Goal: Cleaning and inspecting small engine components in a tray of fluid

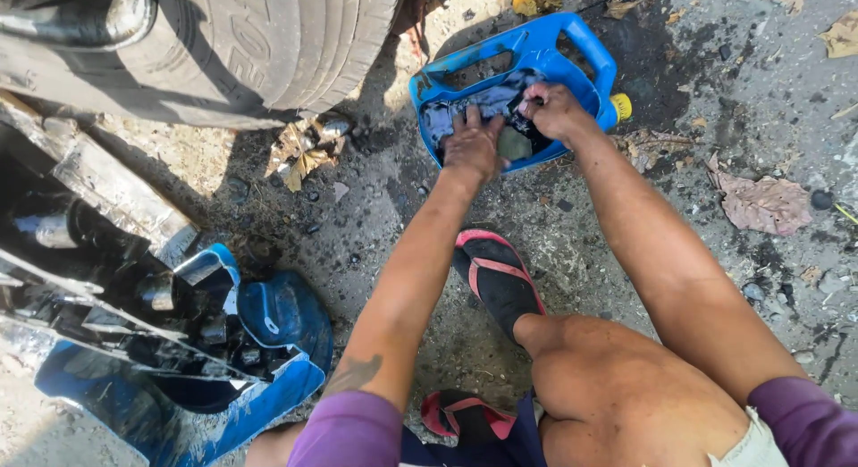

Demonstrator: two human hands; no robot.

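Both hands reach forward, arms extended: left hand presses open-fingered on rags, right hand grips cloth inside the cut-open blue jug, whose yellow cap points right.

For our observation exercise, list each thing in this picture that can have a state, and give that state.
Blue jerrycan: on its side, side cut open, yellow cap on.
Rag: inside jerrycan, crumpled.
Left hand: reaching into jerrycan, on rag.
Right hand: gripping rag.
Blue tub: holds oily metal parts.
Sandal: flat on ground.
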